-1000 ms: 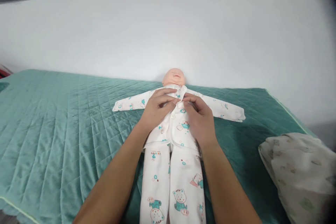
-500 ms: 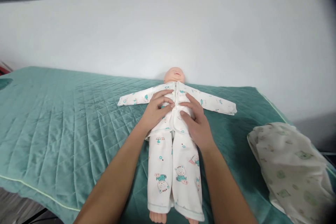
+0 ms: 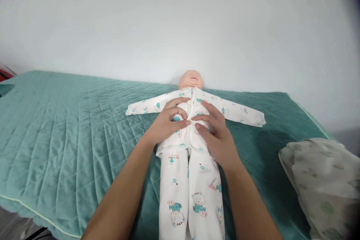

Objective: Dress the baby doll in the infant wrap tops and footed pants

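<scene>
While the doll (image 3: 191, 79) lies face up on the green quilted cover (image 3: 84, 127), its white, teal-printed jacket (image 3: 183, 138) extends both sleeves (image 3: 243, 112) outward. Left hand (image 3: 166, 122) and right hand (image 3: 216, 134) contact the front placket (image 3: 188, 135); whether either pinches the fabric cannot be determined.

Room leftward over quilt (image 3: 70, 138); cloth (image 3: 320, 183) blocks right, wall (image 3: 168, 30) beyond doll's head (image 3: 190, 79).

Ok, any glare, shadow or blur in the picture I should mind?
Head view: light is soft, with no strong glare on the shirt; the bed is paler at left, darker right of the doll; the picture's right edge goes dark and blurry, dimming the cloth; the left hand and right hand are clear, the upper button soft.
</scene>
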